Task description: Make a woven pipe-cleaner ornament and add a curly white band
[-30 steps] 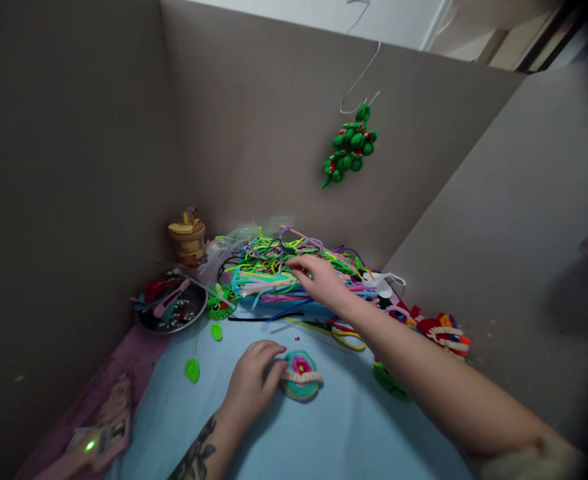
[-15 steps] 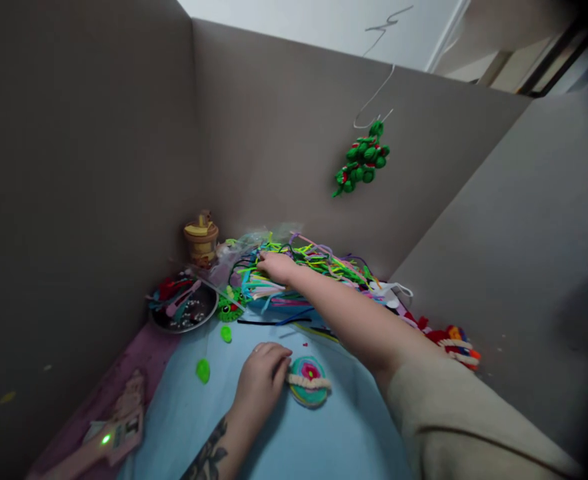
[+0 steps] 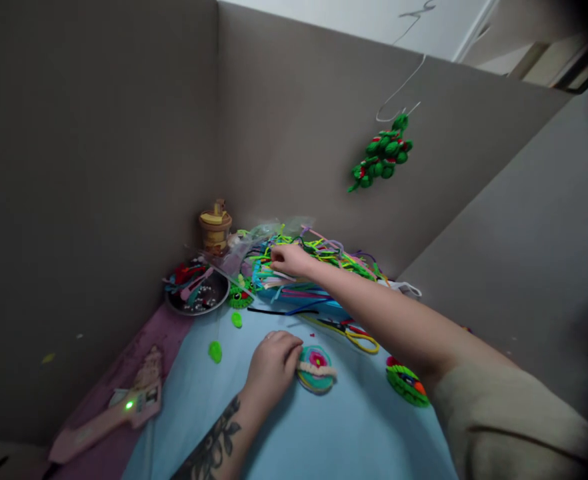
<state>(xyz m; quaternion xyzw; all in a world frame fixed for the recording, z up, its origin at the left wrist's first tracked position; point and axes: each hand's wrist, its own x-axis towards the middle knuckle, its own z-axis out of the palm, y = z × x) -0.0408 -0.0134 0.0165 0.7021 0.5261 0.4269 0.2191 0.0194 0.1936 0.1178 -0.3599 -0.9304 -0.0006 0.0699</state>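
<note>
My left hand (image 3: pixel 273 364) rests on the light blue tabletop (image 3: pixel 334 433), fingers curled against the left edge of a round coiled pipe-cleaner disc (image 3: pixel 317 369) in teal, pink and cream. My right hand (image 3: pixel 290 259) reaches far forward into a heap of coloured pipe cleaners (image 3: pixel 319 267), its fingers pinched on strands at the pile's left side. Which strand it holds I cannot make out.
A dark dish (image 3: pixel 197 292) of small bits and a yellow spool (image 3: pixel 215 228) stand at the back left. A pink glue gun (image 3: pixel 124 407) with a green light lies left. A green coiled piece (image 3: pixel 407 384) sits right. Grey cardboard walls (image 3: pixel 99 167) enclose the space; a green ornament (image 3: pixel 383 155) hangs on wire.
My right hand has moved leftward across the pipe-cleaner heap and closed on strands there. My left hand has stayed against the disc. The camera view shifted left.
</note>
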